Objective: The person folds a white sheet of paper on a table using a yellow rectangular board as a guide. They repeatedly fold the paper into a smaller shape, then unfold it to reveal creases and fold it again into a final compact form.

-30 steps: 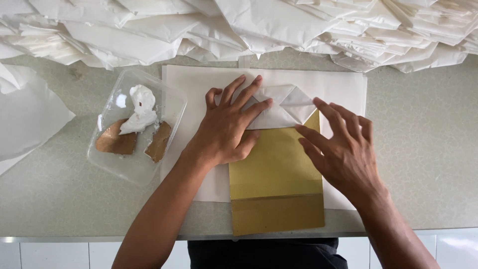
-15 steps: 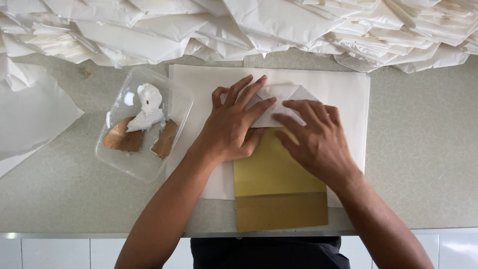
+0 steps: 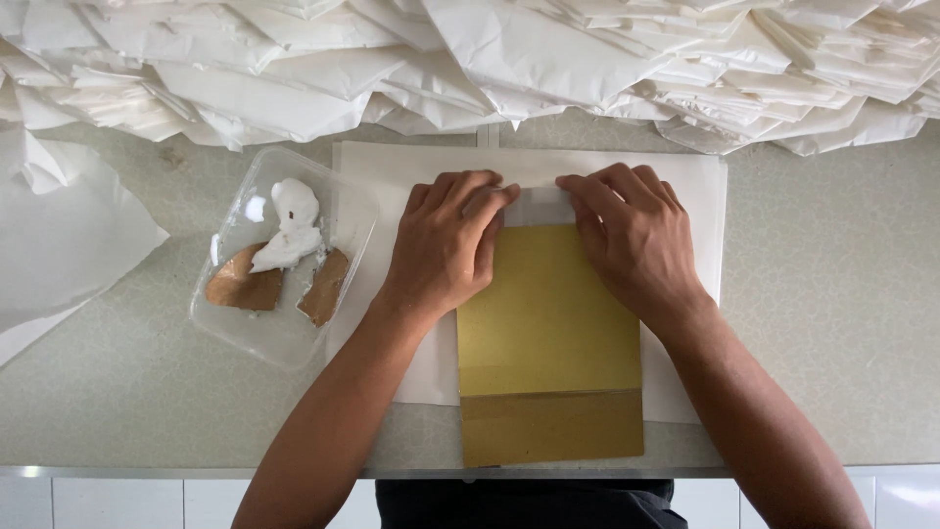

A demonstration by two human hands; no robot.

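Observation:
A gold paper bag (image 3: 548, 333) lies flat on a stack of white paper sheets (image 3: 700, 186) in the middle of the speckled counter. Its white folded top flap (image 3: 537, 204) shows between my hands. My left hand (image 3: 446, 245) lies palm down on the flap's left part and the bag's upper left corner. My right hand (image 3: 627, 235) presses with bent fingers on the flap's right part. Both hands push on the paper and grip nothing.
A clear plastic tray (image 3: 235, 323) holding white paste (image 3: 289, 230) and two brown card pieces (image 3: 245, 287) stands left of the sheets. A heap of folded white paper bags (image 3: 490, 59) fills the back. Loose white paper (image 3: 59, 245) lies far left. The counter's front edge (image 3: 147, 472) is near.
My right hand has moved up and left onto the white flap. The flap, earlier a raised point, now lies folded flat as a straight strip under both hands.

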